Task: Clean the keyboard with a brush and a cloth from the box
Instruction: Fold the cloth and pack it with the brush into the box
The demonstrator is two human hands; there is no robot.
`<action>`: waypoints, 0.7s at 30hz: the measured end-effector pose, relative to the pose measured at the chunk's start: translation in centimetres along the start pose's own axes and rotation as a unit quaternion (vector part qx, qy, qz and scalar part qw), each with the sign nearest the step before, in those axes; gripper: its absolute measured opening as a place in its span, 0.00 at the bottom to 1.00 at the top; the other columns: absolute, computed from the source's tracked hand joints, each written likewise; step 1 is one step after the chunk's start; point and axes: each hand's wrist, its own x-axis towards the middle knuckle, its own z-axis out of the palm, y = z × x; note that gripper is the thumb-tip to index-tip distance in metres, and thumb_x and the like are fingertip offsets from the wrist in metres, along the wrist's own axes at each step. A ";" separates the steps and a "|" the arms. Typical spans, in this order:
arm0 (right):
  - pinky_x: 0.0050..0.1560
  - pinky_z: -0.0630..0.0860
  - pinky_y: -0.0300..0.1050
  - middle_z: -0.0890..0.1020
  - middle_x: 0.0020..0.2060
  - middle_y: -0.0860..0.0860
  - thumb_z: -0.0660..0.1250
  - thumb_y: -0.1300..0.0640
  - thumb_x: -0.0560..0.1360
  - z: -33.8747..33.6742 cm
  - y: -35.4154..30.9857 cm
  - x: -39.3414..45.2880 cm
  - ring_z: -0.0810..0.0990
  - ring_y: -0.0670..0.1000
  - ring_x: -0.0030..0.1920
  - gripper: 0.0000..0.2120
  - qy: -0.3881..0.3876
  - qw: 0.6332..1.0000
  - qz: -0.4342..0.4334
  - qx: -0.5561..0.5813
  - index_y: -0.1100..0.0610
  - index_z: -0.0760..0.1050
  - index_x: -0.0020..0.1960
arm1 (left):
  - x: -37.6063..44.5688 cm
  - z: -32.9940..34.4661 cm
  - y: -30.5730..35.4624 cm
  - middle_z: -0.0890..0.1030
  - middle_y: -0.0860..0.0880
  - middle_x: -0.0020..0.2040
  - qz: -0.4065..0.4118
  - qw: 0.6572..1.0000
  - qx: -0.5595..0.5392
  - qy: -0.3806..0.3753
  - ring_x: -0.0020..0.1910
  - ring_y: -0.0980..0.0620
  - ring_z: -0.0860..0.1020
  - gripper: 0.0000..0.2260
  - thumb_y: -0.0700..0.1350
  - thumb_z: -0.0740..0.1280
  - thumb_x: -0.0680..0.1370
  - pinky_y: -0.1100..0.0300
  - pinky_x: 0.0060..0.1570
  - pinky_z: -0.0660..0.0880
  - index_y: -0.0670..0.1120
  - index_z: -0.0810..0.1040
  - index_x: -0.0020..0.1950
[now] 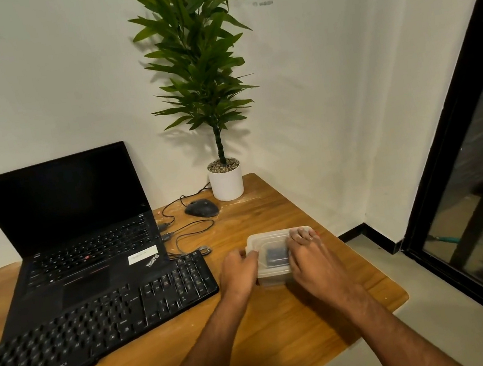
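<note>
A small translucent plastic box (pixel 271 241) with its lid on sits on the wooden desk (pixel 288 318), right of the black keyboard (pixel 98 328). Something dark and bluish shows through the lid. My left hand (pixel 238 274) grips the box's left side, fingers curled round its edge. On the right side, my right hand (pixel 309 259) lies over the lid with its fingers spread toward the far edge. The brush and the cloth cannot be made out separately inside the box.
An open black laptop (pixel 75 229) stands behind the keyboard. A black mouse (pixel 201 208) and its cable lie near a white plant pot (pixel 227 183) at the back. The desk's right edge drops to the floor by a black-framed glass door (pixel 472 176).
</note>
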 end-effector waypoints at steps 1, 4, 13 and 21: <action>0.80 0.50 0.51 0.65 0.77 0.55 0.55 0.49 0.84 0.1 0.0 0.0 0.59 0.52 0.79 0.24 0.000 1.000 0.003 0.003 0.57 0.63 0.77 | 0.2 -0.1 0.3 0.86 0.49 0.46 -0.036 0.999 -0.040 -0.004 0.43 0.51 0.85 0.09 0.49 0.68 0.81 0.52 0.42 0.83 0.46 0.83 0.56; 0.80 0.50 0.51 0.64 0.78 0.54 0.55 0.49 0.84 0.2 0.1 0.1 0.58 0.52 0.79 0.24 0.003 1.000 0.007 0.007 0.57 0.62 0.78 | 0.7 -0.3 0.8 0.86 0.43 0.42 -0.121 0.983 -0.137 -0.012 0.39 0.44 0.85 0.07 0.46 0.73 0.78 0.51 0.37 0.83 0.42 0.83 0.49; 0.80 0.51 0.53 0.65 0.77 0.54 0.56 0.49 0.83 0.7 0.2 0.2 0.58 0.52 0.79 0.25 0.000 1.000 0.005 0.006 0.57 0.63 0.78 | 0.3 1.1 1.6 0.84 0.48 0.49 -0.099 0.993 -0.060 0.028 0.46 0.47 0.84 0.05 0.44 0.71 0.80 0.50 0.43 0.85 0.48 0.80 0.55; 0.80 0.53 0.53 0.66 0.76 0.55 0.57 0.51 0.83 0.1 -0.2 0.2 0.60 0.54 0.78 0.23 0.001 1.000 0.000 0.006 0.58 0.65 0.76 | -1.2 2.8 3.1 0.81 0.45 0.62 -0.012 0.975 0.205 0.079 0.58 0.46 0.81 0.13 0.44 0.66 0.83 0.58 0.46 0.79 0.42 0.75 0.67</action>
